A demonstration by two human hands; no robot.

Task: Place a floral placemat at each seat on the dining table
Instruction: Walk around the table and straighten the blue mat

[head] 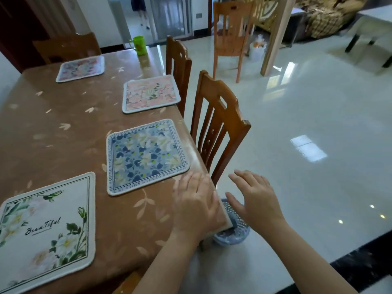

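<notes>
Several floral placemats lie flat on the brown dining table [63, 128]. A white one with green leaves [45, 228] is nearest, then a blue one [147, 155], a pink one [150, 93] along the right edge, and a pale purple one [80, 68] at the far end. My left hand [194, 203] hovers over the table's near right corner with fingers spread and nothing in it. My right hand [254, 200] is just off the table edge, open and empty, above the floor.
Two wooden chairs [216, 128] [178, 64] stand along the table's right side, another [67, 47] at the far end and one [231, 35] apart on the glossy floor. A green cup [138, 45] sits at the far corner. A blue basket [233, 230] is under my hands.
</notes>
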